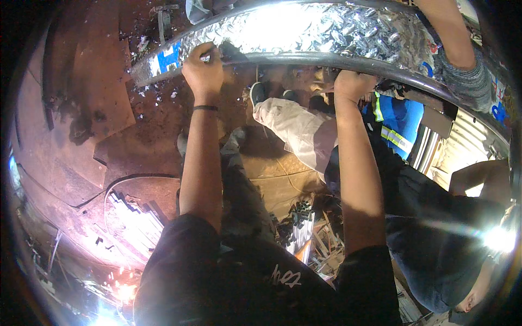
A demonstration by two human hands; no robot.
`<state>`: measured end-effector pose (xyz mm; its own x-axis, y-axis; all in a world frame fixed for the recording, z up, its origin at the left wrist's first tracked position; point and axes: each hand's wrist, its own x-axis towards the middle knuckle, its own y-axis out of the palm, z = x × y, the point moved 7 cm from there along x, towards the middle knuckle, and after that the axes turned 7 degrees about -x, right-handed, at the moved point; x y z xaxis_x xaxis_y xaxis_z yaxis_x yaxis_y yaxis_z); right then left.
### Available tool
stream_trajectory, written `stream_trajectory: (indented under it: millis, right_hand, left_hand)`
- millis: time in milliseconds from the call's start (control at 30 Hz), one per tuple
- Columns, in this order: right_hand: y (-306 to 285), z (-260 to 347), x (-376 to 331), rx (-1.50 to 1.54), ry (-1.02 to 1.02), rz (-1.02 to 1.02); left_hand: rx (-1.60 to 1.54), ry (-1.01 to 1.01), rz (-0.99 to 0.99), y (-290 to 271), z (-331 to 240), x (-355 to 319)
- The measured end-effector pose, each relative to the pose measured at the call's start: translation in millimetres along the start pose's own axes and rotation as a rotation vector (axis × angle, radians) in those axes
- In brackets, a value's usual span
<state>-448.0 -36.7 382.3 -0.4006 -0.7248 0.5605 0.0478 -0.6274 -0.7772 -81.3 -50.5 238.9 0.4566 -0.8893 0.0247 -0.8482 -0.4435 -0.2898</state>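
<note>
A long panel (pixel 359 35) with a shiny, crinkled silvery surface and blue markings stretches across the top. A dark tube-like edge (pixel 304 58) runs along its near side. My left hand (pixel 204 73) is closed at this edge near the panel's left end, thumb and forefinger curled. Further right, my right hand (pixel 353 85) is wrapped round the same edge from below, its fingertips partly hidden. Another person's bare forearm (pixel 451 38) with a grey knitted sleeve (pixel 465 81) reaches over the panel's right end; that hand is out of view.
Someone in dark clothing (pixel 435 233) is close on my right, beside a glaring light (pixel 499 239). Light trousers (pixel 293 127) and shoes show below the panel. Sparks (pixel 125 293) fly at lower left near stacked metal profiles (pixel 133 220). A cable (pixel 130 177) crosses the brown floor; offcuts (pixel 326 247) lie below.
</note>
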Motion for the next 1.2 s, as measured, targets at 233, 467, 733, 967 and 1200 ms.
stream_trajectory:
  millis: [233,467,733,967,1200]
  right_hand:
    - [-3,6,0,-0.012,-0.088,-0.057]
    - [-3,7,-1,0.045,0.037,-0.009]
    - [-9,17,1,0.056,-0.044,-0.05]
    - [-5,9,0,0.026,-0.077,-0.032]
    - [-6,9,0,0.133,-0.032,-0.034]
  left_hand:
    - [-0.009,0.142,0.233,17,-51,17]
    - [0.148,0.187,0.231,34,-41,23]
    - [0.317,0.262,0.293,55,-60,18]
    - [0.137,0.076,0.092,44,-41,10]
    - [-0.094,0.158,0.187,24,-37,18]
